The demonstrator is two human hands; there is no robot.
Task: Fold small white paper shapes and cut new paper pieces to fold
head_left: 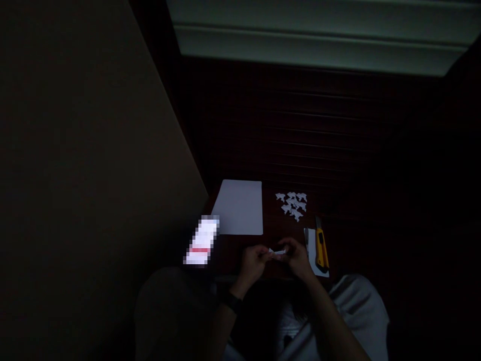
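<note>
One paper piece (278, 252), seemingly folded, between left hand (254, 261) and right hand (298, 257)

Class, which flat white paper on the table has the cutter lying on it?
The small flat paper beside the right hand: the yellow cutter lies partly over it, while the larger sheet has none.

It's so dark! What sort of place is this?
Looks like a dim indoor corner, maybe for papercraft: a tall plain brownish wall, small jagged white folded-paper shapes, and a long yellow-and-black utility knife.
</note>
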